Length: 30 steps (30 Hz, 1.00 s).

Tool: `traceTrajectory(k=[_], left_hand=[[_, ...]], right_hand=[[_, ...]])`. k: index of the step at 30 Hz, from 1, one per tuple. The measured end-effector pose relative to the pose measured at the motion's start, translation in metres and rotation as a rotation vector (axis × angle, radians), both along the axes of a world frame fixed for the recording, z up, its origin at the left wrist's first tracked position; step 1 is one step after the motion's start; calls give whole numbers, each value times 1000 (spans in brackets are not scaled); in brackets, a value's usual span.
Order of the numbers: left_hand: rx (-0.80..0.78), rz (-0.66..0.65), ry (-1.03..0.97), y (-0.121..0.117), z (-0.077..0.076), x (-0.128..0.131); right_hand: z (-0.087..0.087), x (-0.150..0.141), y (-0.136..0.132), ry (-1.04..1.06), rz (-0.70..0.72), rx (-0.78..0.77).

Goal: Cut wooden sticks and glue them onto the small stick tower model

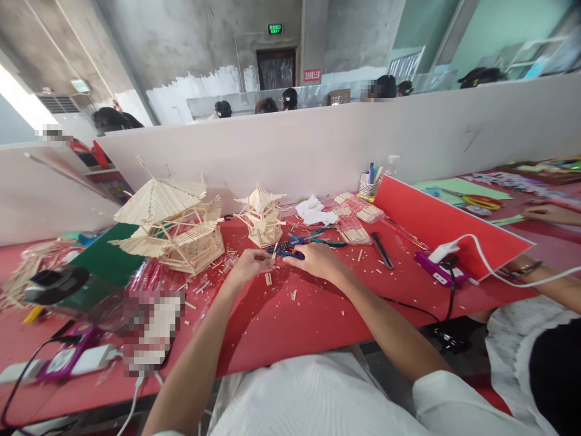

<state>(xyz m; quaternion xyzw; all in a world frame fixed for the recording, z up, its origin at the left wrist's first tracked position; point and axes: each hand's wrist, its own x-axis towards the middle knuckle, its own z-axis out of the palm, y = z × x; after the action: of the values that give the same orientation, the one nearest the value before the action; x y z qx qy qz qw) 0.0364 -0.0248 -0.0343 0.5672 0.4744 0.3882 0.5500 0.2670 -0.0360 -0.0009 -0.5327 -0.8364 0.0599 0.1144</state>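
Observation:
My right hand (315,259) is closed around blue-handled pliers (294,249), whose jaws point left. Between the fingers of my left hand (250,264) is a thin wooden stick (275,249), held up at the jaws. Just behind both hands stands a small pavilion model (261,215) built of pale sticks. A larger stick pavilion (170,224) with a wide roof is to the left. Cut bits of stick (268,279) are scattered on the red tabletop (290,327) around my hands.
Bundled sticks (354,227), a white tissue (315,211) and a black cutter (382,250) lie at right. A red board (445,224) separates a neighbour's hand (551,213). A bottle (77,293), a phone (154,333) and power strips (68,357) lie at left.

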Motion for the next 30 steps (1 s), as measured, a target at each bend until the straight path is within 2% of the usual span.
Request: traceTrajectory(k=[7, 14, 24, 30], left_hand=[[27, 27, 8, 3, -2, -1], [44, 16, 34, 5, -2, -3], [18, 6, 145, 12, -11, -9], [-17, 0, 131, 11, -9, -11]], right_hand=[[-2, -5, -2, -28, 11, -4], [-14, -10, -1, -64, 18, 0], [-22, -21, 0, -72, 2, -75], [-26, -22, 2, -62, 0, -59]])
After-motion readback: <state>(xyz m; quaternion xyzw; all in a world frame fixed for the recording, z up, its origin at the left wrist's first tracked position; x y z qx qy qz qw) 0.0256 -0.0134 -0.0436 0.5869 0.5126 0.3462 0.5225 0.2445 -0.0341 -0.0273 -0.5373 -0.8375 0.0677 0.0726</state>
